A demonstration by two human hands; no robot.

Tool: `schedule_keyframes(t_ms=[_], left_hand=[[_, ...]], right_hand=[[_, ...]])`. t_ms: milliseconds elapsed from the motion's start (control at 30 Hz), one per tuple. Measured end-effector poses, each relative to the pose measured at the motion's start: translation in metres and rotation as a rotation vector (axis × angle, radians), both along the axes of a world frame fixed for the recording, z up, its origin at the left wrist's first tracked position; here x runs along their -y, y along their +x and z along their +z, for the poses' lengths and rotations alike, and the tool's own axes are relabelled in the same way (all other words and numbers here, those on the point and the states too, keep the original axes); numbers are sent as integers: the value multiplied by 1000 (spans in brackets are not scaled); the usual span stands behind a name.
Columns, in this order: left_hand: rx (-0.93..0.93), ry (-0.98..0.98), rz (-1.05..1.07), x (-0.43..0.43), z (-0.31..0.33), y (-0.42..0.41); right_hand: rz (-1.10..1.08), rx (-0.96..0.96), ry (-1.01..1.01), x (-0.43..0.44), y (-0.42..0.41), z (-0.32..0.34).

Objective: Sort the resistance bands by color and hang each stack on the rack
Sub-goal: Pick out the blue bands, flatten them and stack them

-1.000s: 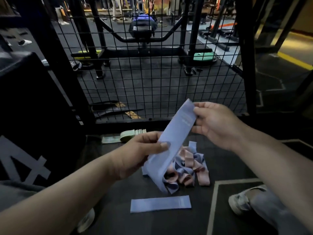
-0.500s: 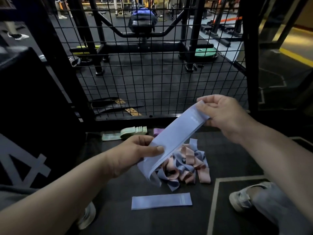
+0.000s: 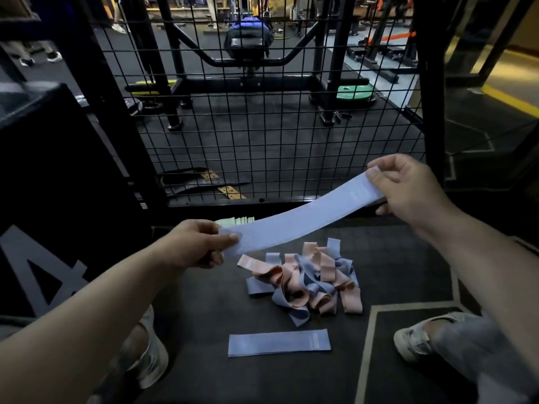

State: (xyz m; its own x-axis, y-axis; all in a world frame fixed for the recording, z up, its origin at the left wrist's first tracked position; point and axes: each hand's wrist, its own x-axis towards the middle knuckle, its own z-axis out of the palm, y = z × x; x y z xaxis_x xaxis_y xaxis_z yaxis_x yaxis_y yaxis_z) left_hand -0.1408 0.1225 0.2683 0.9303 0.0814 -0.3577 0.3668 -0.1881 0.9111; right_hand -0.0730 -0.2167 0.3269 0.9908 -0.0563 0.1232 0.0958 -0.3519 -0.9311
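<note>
- A blue band [image 3: 300,223] is held up over the floor [image 3: 204,316], pulled out long and flat between the two hands.
- Its low end is pinched by the left hand [image 3: 195,243], with the thumb on top and the fingers curled under.
- Its high end is pinched by the right hand [image 3: 408,185], with the fingers curled round it.
- It is likely pulled straight like this so it can be laid down neat.
- Another blue band [image 3: 278,342] is laid flat on the floor close by, so a blue stack seems to be started there.
- A mixed pile [image 3: 306,281] of blue and pink bands is heaped just under the held band and is not sorted yet.
- A green stack [image 3: 236,221] is set by the wire grid [image 3: 262,126], partly hidden by the left hand.
- No bands are seen hung up.
</note>
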Motion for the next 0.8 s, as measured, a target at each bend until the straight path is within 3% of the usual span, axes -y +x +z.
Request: schedule_keyframes(t_ms=[100, 233, 400, 600, 800], left_hand=[[36, -77, 186, -15, -10, 3], [55, -142, 282, -27, -21, -1], [-82, 34, 212, -36, -48, -3], [-334, 162, 299, -21, -138, -7], [-646, 173, 344, -2, -245, -27]], right_hand=[[12, -90, 23, 2, 0, -7], [130, -309, -24, 4, -5, -26], [221, -483, -320, -6, 1, -67], [209, -813, -512, -20, -10, -198], [100, -975, -488, -13, -32, -318]])
